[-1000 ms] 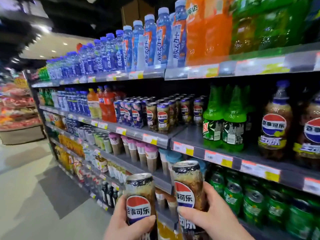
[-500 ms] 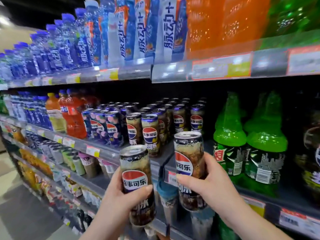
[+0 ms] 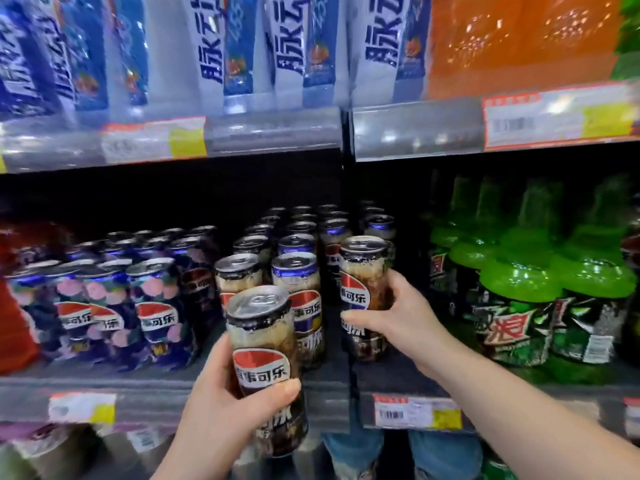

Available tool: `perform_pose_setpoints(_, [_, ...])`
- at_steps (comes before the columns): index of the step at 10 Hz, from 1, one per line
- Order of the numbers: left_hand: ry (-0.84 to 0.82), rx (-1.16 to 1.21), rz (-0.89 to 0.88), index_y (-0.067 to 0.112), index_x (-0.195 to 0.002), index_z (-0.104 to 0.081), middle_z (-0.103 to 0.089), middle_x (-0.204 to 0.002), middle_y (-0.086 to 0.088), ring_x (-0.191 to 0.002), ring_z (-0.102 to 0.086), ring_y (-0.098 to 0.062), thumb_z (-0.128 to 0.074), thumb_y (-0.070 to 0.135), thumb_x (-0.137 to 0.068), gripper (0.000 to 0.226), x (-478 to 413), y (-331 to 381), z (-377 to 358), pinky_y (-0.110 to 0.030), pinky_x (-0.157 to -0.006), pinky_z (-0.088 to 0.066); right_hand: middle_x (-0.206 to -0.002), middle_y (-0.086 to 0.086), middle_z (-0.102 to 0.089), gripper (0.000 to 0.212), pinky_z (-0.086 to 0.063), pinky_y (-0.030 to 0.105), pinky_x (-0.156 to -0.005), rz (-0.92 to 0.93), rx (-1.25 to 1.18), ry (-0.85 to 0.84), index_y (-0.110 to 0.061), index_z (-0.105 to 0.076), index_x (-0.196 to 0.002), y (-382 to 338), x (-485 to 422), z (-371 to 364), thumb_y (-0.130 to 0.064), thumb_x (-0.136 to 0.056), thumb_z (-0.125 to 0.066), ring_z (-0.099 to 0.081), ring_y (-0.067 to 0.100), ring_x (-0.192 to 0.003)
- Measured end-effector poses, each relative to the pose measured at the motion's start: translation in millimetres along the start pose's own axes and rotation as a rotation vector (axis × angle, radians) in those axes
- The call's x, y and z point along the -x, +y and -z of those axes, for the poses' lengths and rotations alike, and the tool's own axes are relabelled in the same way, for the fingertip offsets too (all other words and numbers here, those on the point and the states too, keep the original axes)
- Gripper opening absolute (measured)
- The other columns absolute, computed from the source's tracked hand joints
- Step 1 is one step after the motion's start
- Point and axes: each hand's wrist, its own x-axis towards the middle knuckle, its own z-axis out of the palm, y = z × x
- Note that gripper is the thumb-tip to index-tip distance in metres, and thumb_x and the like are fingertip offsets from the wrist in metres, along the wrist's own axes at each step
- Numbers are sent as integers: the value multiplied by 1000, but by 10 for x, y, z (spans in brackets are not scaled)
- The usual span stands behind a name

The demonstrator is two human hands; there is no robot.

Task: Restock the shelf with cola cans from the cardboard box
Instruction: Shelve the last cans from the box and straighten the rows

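Observation:
My left hand point(image 3: 221, 414) grips a brown cola can point(image 3: 263, 344) with a red, white and blue logo, held upright in front of the shelf edge point(image 3: 145, 400). My right hand point(image 3: 398, 317) is wrapped around a second cola can point(image 3: 363, 271), which stands at or just above the shelf board at the right end of the cola rows. Several matching cola cans point(image 3: 294, 271) stand in rows behind and between the two held cans. The cardboard box is out of view.
Dark floral-print cans point(image 3: 152, 306) fill the shelf to the left. Green soda bottles point(image 3: 519, 292) stand close on the right. The upper shelf rail point(image 3: 277, 133) with price tags hangs overhead, carrying blue-white and orange bottles.
The view has closed in on the shelf. My right hand has carried its can forward into the cola rows; my left hand has raised its can up to the shelf edge.

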Motion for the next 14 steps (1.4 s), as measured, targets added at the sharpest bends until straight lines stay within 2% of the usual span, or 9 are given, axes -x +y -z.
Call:
perform_pose_setpoints(2, [-61, 37, 1, 39, -92, -63, -75, -86, 11, -72, -70, -3, -84, 30, -17, 79, -151, -109, 153, -29, -69, -50, -114, -1, -65, 65, -47, 30, -94, -51, 3, 27, -19, -52, -120, 40, -310, -220, -13, -63, -83, -60, 15, -105])
perform_pose_setpoints(3, [-79, 48, 3, 40, -88, -65, -76, -85, 9, -72, -70, -4, -88, 36, -6, 85, -204, -138, 164, -28, -68, -50, -113, -1, -63, 67, -47, 25, -86, -66, 22, 30, -19, -49, -122, 65, -436, -283, -14, -65, -83, -59, 13, -102])
perform_pose_setpoints(5, [-131, 95, 16, 31, -93, -61, -76, -80, 11, -69, -70, -2, -83, 18, -21, 76, -305, -141, 99, -12, -50, -52, -113, -3, -59, 74, -41, 15, -76, -75, 63, -19, -18, -42, -132, 89, -521, -301, -14, -69, -80, -54, 10, -99])
perform_pose_setpoints(7, [-116, 98, 30, 33, -89, -62, -75, -81, 9, -66, -70, -2, -84, 27, -1, 91, -319, -153, 100, -15, -50, -53, -118, -4, -55, 84, -40, 15, -78, -107, 190, -58, -15, -38, -134, 191, -531, -245, -18, -64, -84, -50, 9, -103])
perform_pose_setpoints(8, [-115, 104, 35, 34, -90, -63, -76, -81, 8, -66, -70, -3, -86, 38, 7, 100, -321, -123, 102, -24, -62, -50, -123, 2, -59, 78, -43, 21, -84, -121, 202, -28, -13, -44, -130, 236, -559, -257, -16, -64, -84, -53, 11, -103])
perform_pose_setpoints(9, [-104, 123, 33, 36, -88, -66, -76, -82, 7, -67, -70, -5, -85, 50, 7, 98, -318, -97, 107, -28, -65, -49, -115, -1, -59, 71, -44, 21, -83, -124, 208, -6, -14, -46, -127, 234, -589, -266, -16, -66, -83, -54, 11, -99])
perform_pose_setpoints(10, [-121, 105, 24, 43, -82, -68, -75, -83, 9, -70, -70, -4, -87, 41, 2, 86, -319, -84, 115, -27, -66, -49, -107, -4, -56, 65, -42, 20, -80, -139, 203, -21, -14, -47, -125, 224, -596, -243, -13, -69, -80, -54, 11, -97])
perform_pose_setpoints(12, [-135, 105, 24, 36, -90, -64, -75, -84, 12, -73, -70, -3, -85, 34, -5, 87, -324, -105, 124, -24, -65, -49, -122, 6, -60, 75, -45, 29, -97, -216, 123, -119, -11, -39, -135, 216, -658, -210, -3, -70, -76, -56, 19, -112])
perform_pose_setpoints(14, [-137, 117, 32, 30, -90, -63, -75, -76, 12, -65, -68, 0, -78, 27, -19, 72, -330, -141, 111, -14, -49, -52, -121, 1, -55, 83, -44, 27, -90, -174, 198, -8, -15, -37, -132, 214, -655, -308, -24, -64, -83, -52, 16, -111])
